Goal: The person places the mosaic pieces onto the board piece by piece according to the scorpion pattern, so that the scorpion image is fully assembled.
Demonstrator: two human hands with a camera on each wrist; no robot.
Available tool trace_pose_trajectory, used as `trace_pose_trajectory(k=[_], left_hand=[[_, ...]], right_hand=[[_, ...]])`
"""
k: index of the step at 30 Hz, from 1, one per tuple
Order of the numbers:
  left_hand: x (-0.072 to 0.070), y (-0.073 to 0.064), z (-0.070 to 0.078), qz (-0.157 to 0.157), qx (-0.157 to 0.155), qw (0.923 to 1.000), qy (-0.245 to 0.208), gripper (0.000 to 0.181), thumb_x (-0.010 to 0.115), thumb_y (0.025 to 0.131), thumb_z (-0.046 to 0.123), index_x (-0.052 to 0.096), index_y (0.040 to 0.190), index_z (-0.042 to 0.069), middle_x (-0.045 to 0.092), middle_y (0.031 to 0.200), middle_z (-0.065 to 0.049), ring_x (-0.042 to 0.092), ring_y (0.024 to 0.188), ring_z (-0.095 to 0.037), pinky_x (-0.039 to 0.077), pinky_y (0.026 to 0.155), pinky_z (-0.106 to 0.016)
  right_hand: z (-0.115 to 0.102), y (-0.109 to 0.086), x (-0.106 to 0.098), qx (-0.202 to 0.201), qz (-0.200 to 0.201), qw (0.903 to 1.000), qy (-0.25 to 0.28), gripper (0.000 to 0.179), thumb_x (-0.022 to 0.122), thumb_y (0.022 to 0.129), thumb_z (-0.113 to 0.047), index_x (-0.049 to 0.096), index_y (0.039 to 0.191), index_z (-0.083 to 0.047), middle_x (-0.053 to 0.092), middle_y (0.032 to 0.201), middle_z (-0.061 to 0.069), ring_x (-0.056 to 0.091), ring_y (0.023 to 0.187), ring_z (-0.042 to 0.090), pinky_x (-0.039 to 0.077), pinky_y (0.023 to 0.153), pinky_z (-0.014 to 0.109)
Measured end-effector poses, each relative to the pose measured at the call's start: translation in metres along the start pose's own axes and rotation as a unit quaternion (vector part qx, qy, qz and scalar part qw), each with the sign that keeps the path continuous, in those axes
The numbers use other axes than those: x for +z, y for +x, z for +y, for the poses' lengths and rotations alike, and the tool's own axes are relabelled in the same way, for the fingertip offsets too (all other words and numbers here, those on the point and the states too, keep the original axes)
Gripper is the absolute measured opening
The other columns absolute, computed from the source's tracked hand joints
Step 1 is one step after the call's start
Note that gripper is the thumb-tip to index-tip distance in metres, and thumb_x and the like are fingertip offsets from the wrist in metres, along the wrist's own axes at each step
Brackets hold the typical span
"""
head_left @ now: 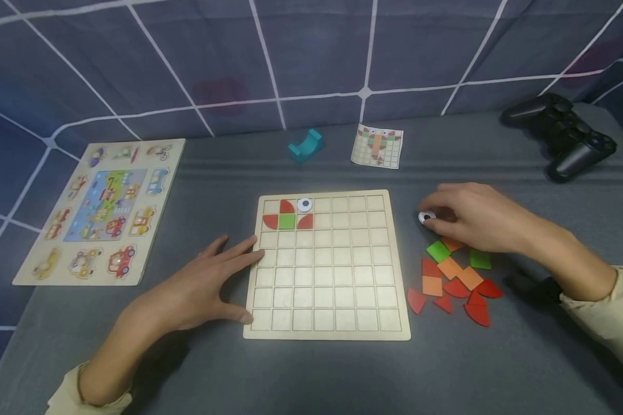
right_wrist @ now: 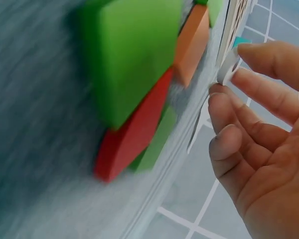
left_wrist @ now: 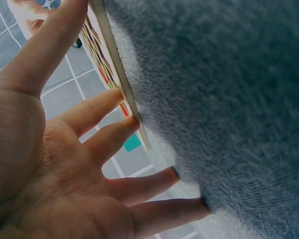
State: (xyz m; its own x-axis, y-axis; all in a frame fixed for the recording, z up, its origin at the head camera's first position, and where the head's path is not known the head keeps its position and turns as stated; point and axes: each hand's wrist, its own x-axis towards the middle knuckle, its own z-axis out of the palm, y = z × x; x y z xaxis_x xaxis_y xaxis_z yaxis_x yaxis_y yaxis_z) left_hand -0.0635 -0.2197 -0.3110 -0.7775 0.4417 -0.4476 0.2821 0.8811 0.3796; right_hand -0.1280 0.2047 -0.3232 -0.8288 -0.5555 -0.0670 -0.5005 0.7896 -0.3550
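A wooden grid board point(head_left: 334, 276) lies in the middle of the table. Its upper left squares hold a green square tile point(head_left: 286, 221), several red quarter-round tiles point(head_left: 305, 222) and a white eye disc point(head_left: 304, 205) with a black centre. My left hand point(head_left: 194, 294) is spread at the board's left edge, thumb and fingertips touching it. Beyond the board's right side, my right hand point(head_left: 485, 219) pinches a second white eye disc point(right_wrist: 228, 69) between thumb and finger. Loose tiles lie below that hand, among them an orange square point(head_left: 432, 286) and a green square point(right_wrist: 134, 55).
A small printed pattern card point(head_left: 377, 147) and a teal curved block point(head_left: 306, 146) are behind the board. The vehicle puzzle board point(head_left: 88, 262) lies at left, a black game controller point(head_left: 560, 135) at back right. A grid-patterned cloth point(head_left: 322, 63) rises behind the table.
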Motion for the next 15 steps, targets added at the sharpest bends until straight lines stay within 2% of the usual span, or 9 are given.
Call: trace_pose_trajectory(k=[6, 15], left_hand=[[0.0, 0.0, 0.0, 0.0, -0.006, 1.0, 0.003, 0.105, 0.085, 0.064, 0.057, 0.04, 0.153, 0.023, 0.02, 0.163, 0.0, 0.008, 0.144, -0.05, 0.021, 0.1, -0.076], [0.0, 0.001, 0.0, -0.005, -0.01, 0.9999, 0.002, 0.104, 0.083, 0.065, 0.059, 0.039, 0.153, 0.025, 0.018, 0.164, 0.002, 0.007, 0.145, -0.05, 0.02, 0.1, -0.077]], right_hand=[[-0.018, 0.015, 0.004, -0.027, 0.006, 0.9995, 0.014, 0.021, 0.075, 0.088, -0.015, 0.074, 0.109, -0.011, 0.068, 0.098, 0.0, 0.057, 0.077, 0.012, 0.049, 0.072, 0.04], [-0.043, 0.043, 0.005, -0.094, 0.015, 0.9949, 0.036, 0.018, 0.073, 0.089, -0.011, 0.073, 0.107, -0.008, 0.066, 0.095, 0.002, 0.055, 0.074, 0.014, 0.046, 0.069, 0.037]])
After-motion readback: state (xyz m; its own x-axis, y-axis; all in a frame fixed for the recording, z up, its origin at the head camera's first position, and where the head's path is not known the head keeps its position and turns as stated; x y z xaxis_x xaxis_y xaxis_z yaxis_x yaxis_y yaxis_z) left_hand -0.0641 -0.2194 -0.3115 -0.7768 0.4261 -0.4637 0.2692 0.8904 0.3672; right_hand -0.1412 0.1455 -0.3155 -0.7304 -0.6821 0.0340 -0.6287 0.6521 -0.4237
